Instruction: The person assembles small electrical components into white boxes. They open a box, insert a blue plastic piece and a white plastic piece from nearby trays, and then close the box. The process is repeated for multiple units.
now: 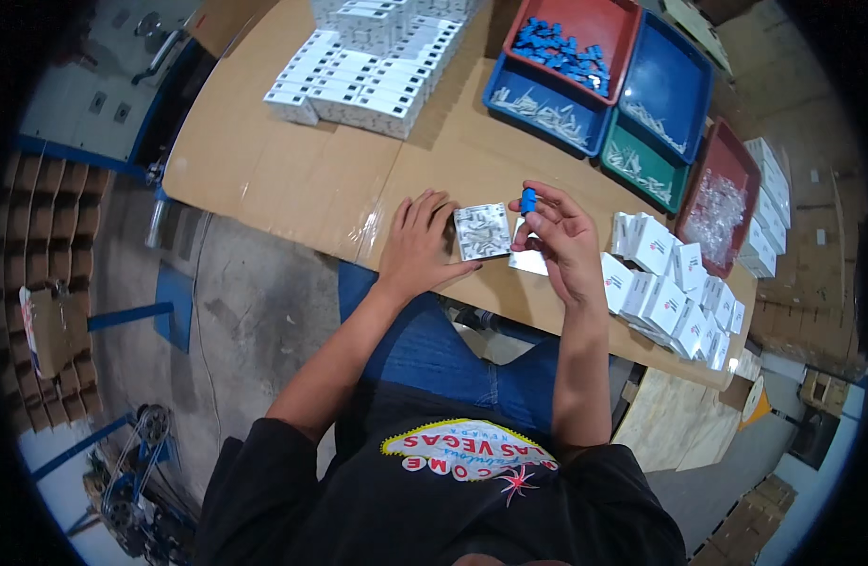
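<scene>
My left hand point(417, 247) lies flat with fingers spread on the table point(292, 179), touching the left edge of the small open box point(482, 231). Just right of that box, my right hand point(561, 241) pinches a small blue piece point(528, 199) at its fingertips, above the box's upper right corner.

Black short-sleeved T-shirt with a colourful printed sign graphic, blue jeans, bare forearms

Table point(292, 179) of matt brown cardboard (taped seams glossy); trays point(679, 71) smooth plastic; small white boxes point(656, 245) matt paperboard.
</scene>
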`<control>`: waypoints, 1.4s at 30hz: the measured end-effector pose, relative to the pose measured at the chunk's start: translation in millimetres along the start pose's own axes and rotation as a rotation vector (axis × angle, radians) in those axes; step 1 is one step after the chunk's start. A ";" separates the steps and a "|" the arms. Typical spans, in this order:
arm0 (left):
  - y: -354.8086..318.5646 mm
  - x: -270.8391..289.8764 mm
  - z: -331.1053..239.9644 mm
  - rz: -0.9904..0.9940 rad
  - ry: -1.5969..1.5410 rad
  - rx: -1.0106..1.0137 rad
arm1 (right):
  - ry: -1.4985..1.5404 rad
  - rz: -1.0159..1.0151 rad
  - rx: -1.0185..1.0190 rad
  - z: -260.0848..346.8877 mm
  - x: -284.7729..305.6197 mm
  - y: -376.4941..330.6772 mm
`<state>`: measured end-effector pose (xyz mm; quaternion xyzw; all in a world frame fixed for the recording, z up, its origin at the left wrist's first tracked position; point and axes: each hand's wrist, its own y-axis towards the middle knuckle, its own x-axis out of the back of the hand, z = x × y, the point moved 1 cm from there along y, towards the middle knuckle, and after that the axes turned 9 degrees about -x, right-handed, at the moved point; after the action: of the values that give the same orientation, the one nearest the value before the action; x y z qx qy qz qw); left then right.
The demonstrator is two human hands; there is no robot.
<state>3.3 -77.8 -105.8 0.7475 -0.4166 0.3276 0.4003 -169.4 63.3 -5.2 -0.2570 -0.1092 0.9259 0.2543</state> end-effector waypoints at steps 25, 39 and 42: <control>0.6 -1.1 0.7 -0.029 0.012 -0.018 | -1.293 -0.136 0.248 -56.7 -7.9 50.3; 0.9 -2.7 2.0 -0.010 0.027 -0.015 | -1.339 -0.116 0.231 -56.5 -11.1 51.8; 0.7 -2.3 1.8 -0.015 0.029 -0.017 | -1.340 -0.114 0.228 -57.1 -10.7 53.0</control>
<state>1.9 -78.8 -108.4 0.7424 -0.4080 0.3319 0.4151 -153.2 16.9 -66.5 0.4065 -0.1582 0.8761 0.2054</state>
